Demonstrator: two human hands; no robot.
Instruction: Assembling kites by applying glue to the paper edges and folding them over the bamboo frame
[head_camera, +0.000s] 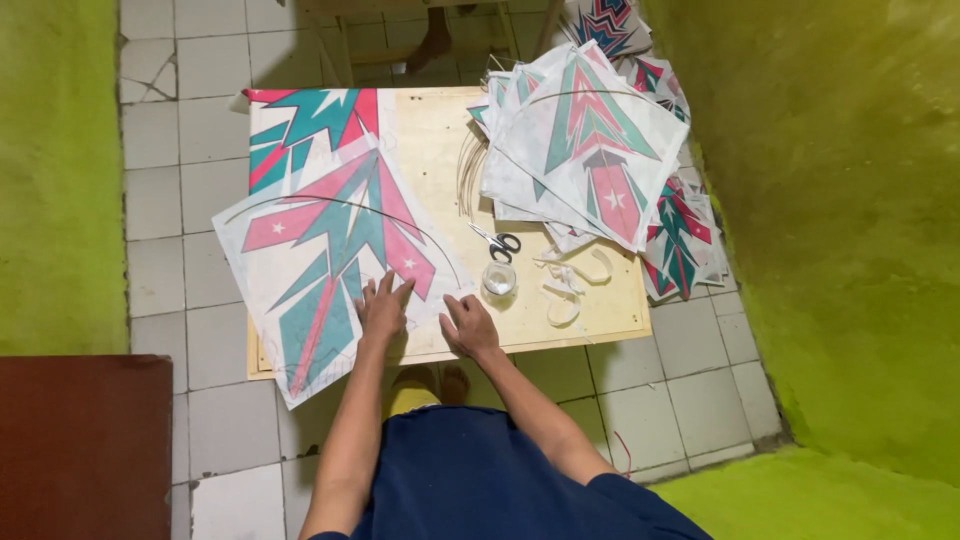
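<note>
two hands press flat on a printed paper kite (335, 270) lying on the pale wooden table (430, 150): the left hand (383, 308) spread on its lower corner, the right hand (468, 325) open-fingered at its edge, gripping nothing. scissors (499, 242) and a small clear jar (499, 278) sit just beside, a kite stack (590, 140) beyond.
</note>
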